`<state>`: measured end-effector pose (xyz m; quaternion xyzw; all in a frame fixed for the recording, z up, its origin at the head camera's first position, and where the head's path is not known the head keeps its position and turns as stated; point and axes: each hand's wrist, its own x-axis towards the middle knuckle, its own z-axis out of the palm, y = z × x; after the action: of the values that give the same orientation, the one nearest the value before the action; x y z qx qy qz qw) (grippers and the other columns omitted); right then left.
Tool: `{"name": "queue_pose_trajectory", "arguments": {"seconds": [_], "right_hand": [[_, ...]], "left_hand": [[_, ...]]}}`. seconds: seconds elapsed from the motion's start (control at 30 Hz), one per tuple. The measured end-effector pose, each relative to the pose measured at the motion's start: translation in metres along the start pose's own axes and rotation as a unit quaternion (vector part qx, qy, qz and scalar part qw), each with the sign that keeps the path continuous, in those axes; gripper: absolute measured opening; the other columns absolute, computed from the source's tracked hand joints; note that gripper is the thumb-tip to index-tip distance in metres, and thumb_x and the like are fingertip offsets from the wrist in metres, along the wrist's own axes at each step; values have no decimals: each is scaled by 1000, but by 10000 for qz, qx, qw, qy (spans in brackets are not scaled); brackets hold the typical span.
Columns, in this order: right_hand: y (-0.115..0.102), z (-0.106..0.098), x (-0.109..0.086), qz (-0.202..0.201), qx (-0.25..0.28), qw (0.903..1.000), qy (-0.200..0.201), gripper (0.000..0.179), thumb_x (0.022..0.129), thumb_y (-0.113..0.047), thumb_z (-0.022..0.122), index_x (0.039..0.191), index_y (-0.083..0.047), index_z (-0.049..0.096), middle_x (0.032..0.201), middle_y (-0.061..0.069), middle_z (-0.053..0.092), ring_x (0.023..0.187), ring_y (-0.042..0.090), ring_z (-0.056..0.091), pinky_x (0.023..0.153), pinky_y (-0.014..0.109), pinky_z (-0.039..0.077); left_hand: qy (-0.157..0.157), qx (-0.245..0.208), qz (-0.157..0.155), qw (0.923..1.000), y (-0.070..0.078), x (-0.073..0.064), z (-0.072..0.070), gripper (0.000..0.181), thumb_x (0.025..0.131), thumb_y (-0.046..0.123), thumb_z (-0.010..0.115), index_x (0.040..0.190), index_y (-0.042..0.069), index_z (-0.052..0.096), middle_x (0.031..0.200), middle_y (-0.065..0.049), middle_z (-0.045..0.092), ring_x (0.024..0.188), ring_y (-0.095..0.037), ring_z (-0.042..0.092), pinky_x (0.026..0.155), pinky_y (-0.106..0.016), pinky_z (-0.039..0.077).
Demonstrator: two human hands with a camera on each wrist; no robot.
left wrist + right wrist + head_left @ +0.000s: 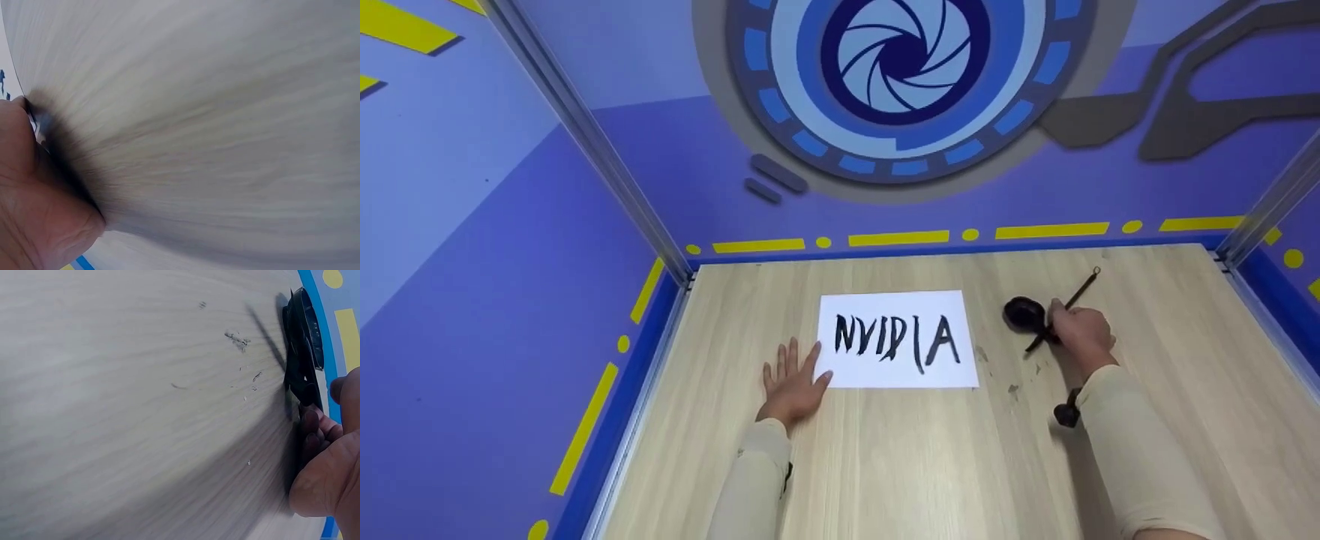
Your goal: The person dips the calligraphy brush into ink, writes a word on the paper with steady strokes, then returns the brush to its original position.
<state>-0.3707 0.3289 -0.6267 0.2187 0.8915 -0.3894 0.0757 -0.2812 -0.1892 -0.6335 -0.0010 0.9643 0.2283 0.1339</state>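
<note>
In the head view my left hand (795,388) lies with spread fingers at the left edge of a white paper sheet (900,379), thumb and index finger overlapping it. Brushed black letters (896,337) on the sheet read NVIDIA. To the right, my right hand (1084,334) holds a thin black brush (1081,288) in curled fingers. The loop end of the brush points up and away, its dark tip down to the left. Beside those fingers sits a round black dish (1024,313). The right wrist view shows the dish (313,329) just beyond the curled fingertips (309,422).
Dark smudges (237,340) mark the wooden table (885,465) between the sheet and my right hand. Blue-purple panels (660,172) wall in the back and sides. A small black wrist camera (1066,414) juts from the right sleeve.
</note>
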Motion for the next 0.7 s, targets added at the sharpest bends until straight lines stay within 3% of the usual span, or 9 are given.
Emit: {"name": "queue_pose_trajectory", "arguments": {"seconds": [0.33, 0.7], "right_hand": [[0, 1, 2, 66, 86, 9999, -64, 62, 107, -61, 37, 72, -15, 58, 68, -1, 59, 98, 38, 59, 119, 68, 27], [-3, -1, -2, -41, 106, 9999, -33, 62, 108, -60, 37, 65, -19, 53, 59, -5, 52, 78, 31, 55, 118, 69, 28]], "left_hand": [[32, -8, -13, 10000, -2, 2, 0, 67, 112, 53, 42, 172, 30, 23, 183, -16, -2, 169, -43, -7, 132, -72, -6], [-98, -127, -18, 9999, -2, 4, -2, 67, 113, 51, 41, 173, 29, 20, 182, -16, -7, 169, -42, -13, 131, -71, -11]]}}
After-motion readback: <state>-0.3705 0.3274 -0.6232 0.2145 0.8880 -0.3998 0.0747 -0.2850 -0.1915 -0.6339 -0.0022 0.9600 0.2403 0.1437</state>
